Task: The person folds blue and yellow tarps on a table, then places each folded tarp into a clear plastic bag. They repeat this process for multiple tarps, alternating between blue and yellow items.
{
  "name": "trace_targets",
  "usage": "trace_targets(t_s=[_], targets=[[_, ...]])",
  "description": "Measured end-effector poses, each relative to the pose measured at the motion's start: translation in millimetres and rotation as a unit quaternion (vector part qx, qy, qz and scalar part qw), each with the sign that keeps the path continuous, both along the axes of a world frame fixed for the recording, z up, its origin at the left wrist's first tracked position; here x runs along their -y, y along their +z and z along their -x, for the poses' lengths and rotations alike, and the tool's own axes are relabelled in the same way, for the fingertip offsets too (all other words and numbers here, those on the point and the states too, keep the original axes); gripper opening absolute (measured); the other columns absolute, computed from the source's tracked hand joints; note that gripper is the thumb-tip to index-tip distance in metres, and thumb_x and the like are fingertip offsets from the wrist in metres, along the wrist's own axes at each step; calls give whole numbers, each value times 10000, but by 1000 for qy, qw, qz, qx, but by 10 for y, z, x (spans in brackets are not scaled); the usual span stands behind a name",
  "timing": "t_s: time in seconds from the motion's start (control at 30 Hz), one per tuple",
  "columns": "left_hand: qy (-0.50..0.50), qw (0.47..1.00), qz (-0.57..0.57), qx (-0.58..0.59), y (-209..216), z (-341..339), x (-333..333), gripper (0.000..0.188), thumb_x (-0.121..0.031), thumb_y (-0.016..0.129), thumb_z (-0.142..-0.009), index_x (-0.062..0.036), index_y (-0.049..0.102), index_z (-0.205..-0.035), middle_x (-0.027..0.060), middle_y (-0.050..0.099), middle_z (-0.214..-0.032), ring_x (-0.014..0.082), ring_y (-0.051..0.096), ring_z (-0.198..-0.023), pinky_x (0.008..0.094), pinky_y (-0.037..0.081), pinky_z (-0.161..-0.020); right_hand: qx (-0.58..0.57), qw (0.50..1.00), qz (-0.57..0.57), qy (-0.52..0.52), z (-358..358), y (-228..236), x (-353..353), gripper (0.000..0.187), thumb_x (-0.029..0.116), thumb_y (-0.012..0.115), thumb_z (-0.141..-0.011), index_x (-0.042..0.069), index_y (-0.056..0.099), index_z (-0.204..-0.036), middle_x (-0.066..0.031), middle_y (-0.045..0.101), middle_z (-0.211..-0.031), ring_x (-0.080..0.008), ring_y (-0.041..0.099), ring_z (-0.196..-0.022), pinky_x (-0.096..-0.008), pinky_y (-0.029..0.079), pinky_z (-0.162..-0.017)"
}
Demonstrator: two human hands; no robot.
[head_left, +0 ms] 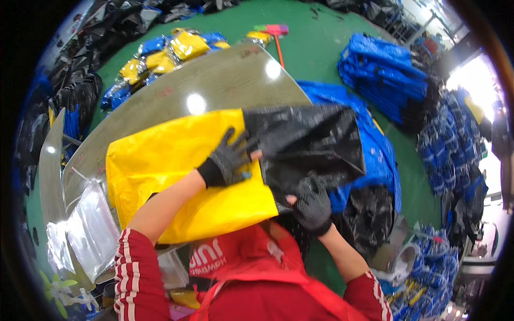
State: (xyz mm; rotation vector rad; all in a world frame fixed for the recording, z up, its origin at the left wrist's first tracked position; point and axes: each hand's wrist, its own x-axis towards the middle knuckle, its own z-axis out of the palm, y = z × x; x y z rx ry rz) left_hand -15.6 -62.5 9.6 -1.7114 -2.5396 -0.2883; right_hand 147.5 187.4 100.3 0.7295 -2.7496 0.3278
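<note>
A flat yellow-and-black piece of shiny coated fabric (176,166) lies across the near part of the table, yellow on the left and black on the right. My left hand (229,159), in a dark knitted glove with a bare thumb tip, rests on it near the colour seam, fingers spread. At the near edge of the black part is my right hand (311,206), gloved alike. Its fingers stretch over the fabric, thumb apart, though dark glove and black fabric blend. Blue fabric (383,160) hangs beyond the right end, with black material below it.
The greyish table (230,75) extends beyond the fabric. Clear plastic bags (93,230) lie at its left. Yellow and blue packed bundles (187,45) sit on the green floor behind, near a broom (277,40). Blue stacks (380,72) stand at the right.
</note>
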Motion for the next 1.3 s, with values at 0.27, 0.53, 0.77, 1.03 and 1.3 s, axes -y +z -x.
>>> trace_targets(t_s=[0.27,0.53,0.77,1.03,1.3], targets=[[-133,991,12,-26,49,-119,178,568,-453,513,-926,-159,424,-1403,90,394,-1461,319,334,-1349,548,189,-1100,158,978,-138,8,2009,68,223,250,372,563,-853,165,676,-937,-125,687,-831,-339,665,-774,-452,520,-685],[121,981,56,142,296,-10,2533,522,-410,495,-959,-114,435,-1384,76,446,-1407,276,406,-1283,483,275,-1049,164,971,-106,-140,2104,-648,-168,308,391,507,-886,153,701,-918,-139,697,-853,-340,676,-781,-472,524,-708],[430,835,-288,186,-196,-847,3897,484,-372,479,-987,-74,444,-1368,64,492,-1360,238,469,-1225,425,350,-1005,221,938,-153,-218,2193,-593,-180,371,376,466,-889,121,731,-942,-143,702,-962,-334,678,-898,-456,521,-801],[640,768,-19,-2,83,-1048,3348,283,-313,614,-897,-36,673,-890,174,594,-647,368,595,-623,468,452,-582,183,964,-80,-175,1940,-744,186,509,570,418,-918,138,687,-937,-158,701,-875,-353,680,-819,-489,516,-718],[246,960,-131,-17,562,-444,399,662,-445,601,-838,-20,467,-1327,210,391,-1435,415,325,-1325,531,178,-1117,72,979,-92,-169,1842,-618,349,322,395,517,-878,147,703,-965,-134,707,-852,-332,686,-768,-477,518,-670]])
